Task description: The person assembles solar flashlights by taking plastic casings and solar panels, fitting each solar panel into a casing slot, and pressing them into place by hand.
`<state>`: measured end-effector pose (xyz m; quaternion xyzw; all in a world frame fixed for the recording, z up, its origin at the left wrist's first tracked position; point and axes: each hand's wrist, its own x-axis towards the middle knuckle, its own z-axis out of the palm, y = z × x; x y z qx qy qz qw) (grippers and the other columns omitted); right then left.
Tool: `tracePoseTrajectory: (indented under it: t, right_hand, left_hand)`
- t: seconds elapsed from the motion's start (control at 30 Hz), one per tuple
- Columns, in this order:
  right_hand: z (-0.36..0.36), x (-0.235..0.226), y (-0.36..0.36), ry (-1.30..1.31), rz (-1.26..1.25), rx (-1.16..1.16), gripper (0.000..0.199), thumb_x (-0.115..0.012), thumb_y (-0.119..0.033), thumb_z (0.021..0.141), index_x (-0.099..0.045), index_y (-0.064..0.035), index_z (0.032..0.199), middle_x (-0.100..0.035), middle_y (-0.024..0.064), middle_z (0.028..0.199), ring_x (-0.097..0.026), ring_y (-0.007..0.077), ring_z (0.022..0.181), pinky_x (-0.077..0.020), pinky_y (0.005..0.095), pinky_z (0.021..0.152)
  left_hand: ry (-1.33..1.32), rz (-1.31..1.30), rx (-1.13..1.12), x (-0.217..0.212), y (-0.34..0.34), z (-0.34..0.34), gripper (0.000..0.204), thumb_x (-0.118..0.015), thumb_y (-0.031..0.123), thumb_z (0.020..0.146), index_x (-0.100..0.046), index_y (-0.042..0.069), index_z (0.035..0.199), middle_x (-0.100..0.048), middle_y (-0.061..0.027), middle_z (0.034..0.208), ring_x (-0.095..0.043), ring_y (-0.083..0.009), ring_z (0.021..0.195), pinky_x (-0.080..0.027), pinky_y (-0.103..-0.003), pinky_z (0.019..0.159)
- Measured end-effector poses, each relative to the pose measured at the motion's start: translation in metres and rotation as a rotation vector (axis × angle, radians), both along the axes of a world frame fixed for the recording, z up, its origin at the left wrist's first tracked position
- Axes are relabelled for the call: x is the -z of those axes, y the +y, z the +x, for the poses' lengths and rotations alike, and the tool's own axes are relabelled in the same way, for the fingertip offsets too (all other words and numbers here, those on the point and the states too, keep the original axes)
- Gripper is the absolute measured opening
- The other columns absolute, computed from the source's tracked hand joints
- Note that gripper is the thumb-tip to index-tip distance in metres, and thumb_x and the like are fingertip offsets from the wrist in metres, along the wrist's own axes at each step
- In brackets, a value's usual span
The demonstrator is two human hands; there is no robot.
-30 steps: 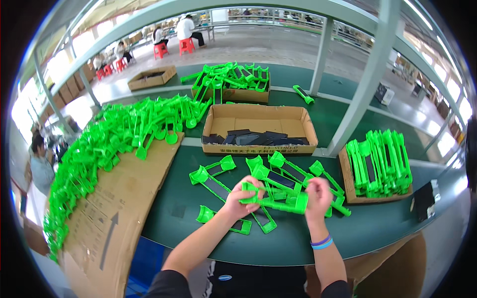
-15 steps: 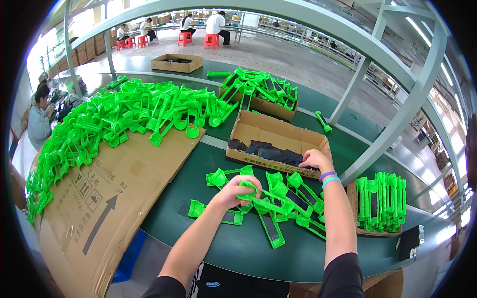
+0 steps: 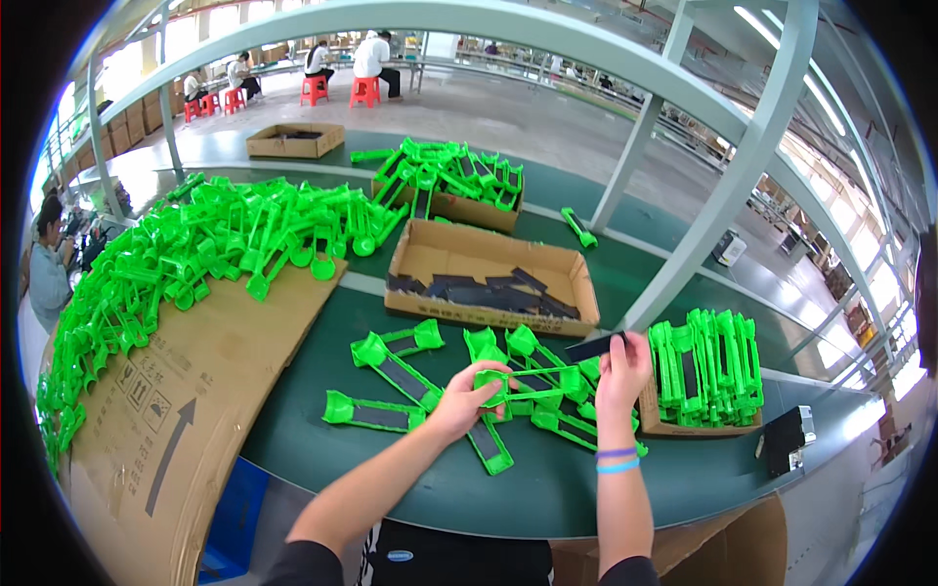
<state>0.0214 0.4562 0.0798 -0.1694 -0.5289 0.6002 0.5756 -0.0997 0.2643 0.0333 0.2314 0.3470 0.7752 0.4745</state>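
My left hand point(image 3: 461, 402) is closed around one end of a green plastic frame point(image 3: 567, 379), long and open in its middle, held above the green table. To its right, my right hand point(image 3: 623, 376) pinches a flat black strip point(image 3: 594, 348) between thumb and fingers. The strip is apart from the frame and points to the left. Beneath and around my hands lie several loose green frames point(image 3: 374, 414) with black strips set in them. Just beyond stands an open cardboard box point(image 3: 415, 305) holding loose black strips point(image 3: 479, 293).
A big heap of green frames point(image 3: 205, 234) rests on a cardboard sheet point(image 3: 230, 337) at left. Upright green frames point(image 3: 703, 371) fill a box at right, beside a grey metal post point(image 3: 708, 205). Another full box point(image 3: 469, 210) stands farther back. A black, silvery object point(image 3: 785, 441) lies near the right edge.
My right hand has come out of the cardboard box with a black strip and moved nearer to me. My left hand still holds the green frame. The whole view has shifted.
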Motion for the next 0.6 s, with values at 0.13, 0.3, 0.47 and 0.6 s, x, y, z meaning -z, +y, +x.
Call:
tracePoseTrajectory:
  t: [0.13,0.3,0.47,0.6]
  right_hand:
    - [0.040,0.033,-0.018,0.193,-0.067,-0.210,0.015,-0.055,-0.001,0.085,-0.050,-0.0015,0.100,-0.061,0.0113,0.088,-0.059,0.0186,0.063,-0.0482,0.0269,0.054]
    - [0.039,0.033,-0.030,-0.034,0.231,-0.341,0.017,-0.059,0.005,0.079,-0.054,-0.0008,0.094,-0.057,0.0119,0.098,-0.058,0.0184,0.087,-0.0510,0.0293,0.073]
    - [0.036,0.059,-0.039,-0.042,0.133,-0.489,0.025,-0.068,0.000,0.075,-0.052,-0.0013,0.094,-0.053,0.0099,0.100,-0.053,0.0174,0.095,-0.0425,0.0295,0.086]
    - [0.034,0.040,-0.044,-0.105,0.315,-0.463,0.023,-0.056,0.008,0.076,-0.050,0.0006,0.097,-0.052,0.0111,0.104,-0.050,0.0176,0.100,-0.0379,0.0294,0.091]
  left_hand:
    - [0.259,-0.031,-0.018,-0.001,0.006,0.002,0.022,-0.047,0.004,0.090,-0.049,0.003,0.112,-0.059,-0.0100,0.097,-0.055,-0.0145,0.066,-0.049,-0.028,0.063]
    - [0.203,-0.090,-0.012,-0.009,0.008,0.003,0.020,-0.048,0.005,0.091,-0.050,0.005,0.110,-0.054,-0.0067,0.097,-0.056,-0.0156,0.071,-0.047,-0.029,0.064]
    - [0.095,-0.057,0.051,0.007,0.007,-0.002,0.025,-0.051,0.022,0.093,-0.051,0.006,0.111,-0.053,-0.0066,0.097,-0.055,-0.0176,0.076,-0.047,-0.033,0.065]
    - [0.170,0.108,-0.052,0.010,0.004,-0.002,0.034,-0.043,0.035,0.095,-0.050,0.004,0.109,-0.054,-0.0064,0.093,-0.055,-0.0163,0.074,-0.049,-0.033,0.065]
